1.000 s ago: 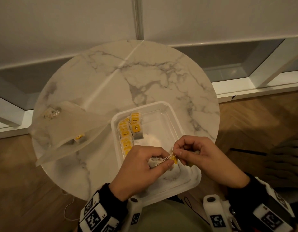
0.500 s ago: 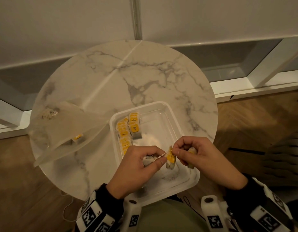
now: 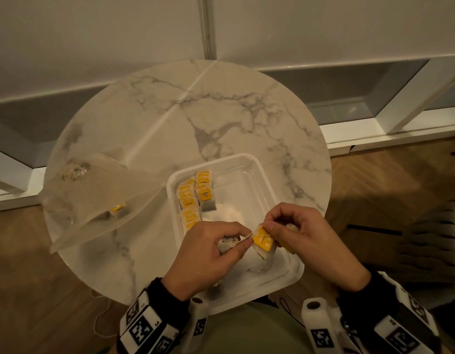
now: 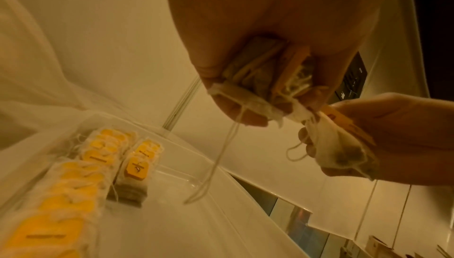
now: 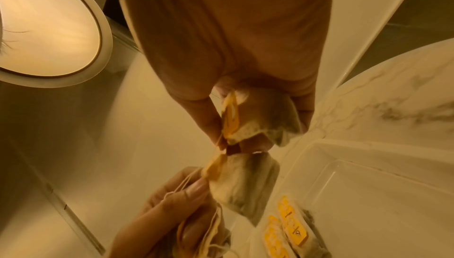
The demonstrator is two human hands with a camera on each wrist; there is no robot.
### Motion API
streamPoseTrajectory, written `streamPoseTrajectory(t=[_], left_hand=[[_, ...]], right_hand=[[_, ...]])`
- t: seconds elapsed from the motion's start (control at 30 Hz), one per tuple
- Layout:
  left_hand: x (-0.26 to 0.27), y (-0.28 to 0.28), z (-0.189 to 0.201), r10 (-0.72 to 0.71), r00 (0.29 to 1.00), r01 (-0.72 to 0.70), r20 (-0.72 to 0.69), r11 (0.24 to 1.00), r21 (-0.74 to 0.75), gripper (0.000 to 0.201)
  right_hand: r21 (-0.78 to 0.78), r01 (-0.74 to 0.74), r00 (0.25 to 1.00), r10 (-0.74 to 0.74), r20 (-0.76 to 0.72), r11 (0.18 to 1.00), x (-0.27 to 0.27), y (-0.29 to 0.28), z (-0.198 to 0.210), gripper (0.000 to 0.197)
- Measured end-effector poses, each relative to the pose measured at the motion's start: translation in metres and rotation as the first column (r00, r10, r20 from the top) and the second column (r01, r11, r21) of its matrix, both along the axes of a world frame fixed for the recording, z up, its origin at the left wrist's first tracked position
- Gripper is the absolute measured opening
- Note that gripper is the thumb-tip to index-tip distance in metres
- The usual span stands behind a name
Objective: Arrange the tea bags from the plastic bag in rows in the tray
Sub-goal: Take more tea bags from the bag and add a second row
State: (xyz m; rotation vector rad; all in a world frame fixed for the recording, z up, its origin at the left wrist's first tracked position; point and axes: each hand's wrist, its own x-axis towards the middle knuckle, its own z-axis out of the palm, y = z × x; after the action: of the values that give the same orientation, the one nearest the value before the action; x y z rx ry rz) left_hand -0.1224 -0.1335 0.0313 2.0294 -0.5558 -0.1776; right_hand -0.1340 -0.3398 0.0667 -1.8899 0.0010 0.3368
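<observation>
A clear plastic tray [image 3: 292, 275] sits on the near side of the round marble table [image 3: 149, 118]. Two rows of yellow-tagged tea bags [image 3: 193, 198] [image 4: 137, 165] [image 5: 292, 231] stand along the tray's left side. Over the tray's near half, my left hand [image 3: 208, 254] grips a bunch of tea bags [image 4: 260, 76] and pinches a string. My right hand [image 3: 297, 231] pinches a yellow-tagged tea bag [image 3: 263, 240] [image 5: 242, 186] by its top and holds another tea bag [image 5: 258, 114] in its palm. The plastic bag [image 3: 93, 200] lies at the left with one tea bag [image 3: 116, 209] inside.
The table's round edge runs close under the tray's near corner, which overhangs toward my lap. A white wall and window ledge [image 3: 374, 134] lie behind the table. Wood floor [image 3: 374, 187] shows at both sides.
The yellow-tagged tea bag has come out from between my hands and now hangs flat from my right fingers. My hands have drawn slightly apart with the string between them.
</observation>
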Motion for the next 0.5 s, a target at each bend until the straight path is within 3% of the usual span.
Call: streamPoseTrajectory(t=[0.2,0.5], left_hand=[[0.0,0.0012,-0.001,-0.02,0.996,0.013,0.086,0.996,0.089,0.018],[-0.0035,-0.0019,0.0039,0.048,0.995,-0.056,-0.093,0.995,-0.078,0.024]], right_hand=[[0.011,0.017,1.0,-0.017,0.001,1.0,0.0011,0.0032,0.0023,0.012],[0.024,-0.006,0.998,0.005,0.066,1.0,0.0001,0.0064,0.0027,0.009]])
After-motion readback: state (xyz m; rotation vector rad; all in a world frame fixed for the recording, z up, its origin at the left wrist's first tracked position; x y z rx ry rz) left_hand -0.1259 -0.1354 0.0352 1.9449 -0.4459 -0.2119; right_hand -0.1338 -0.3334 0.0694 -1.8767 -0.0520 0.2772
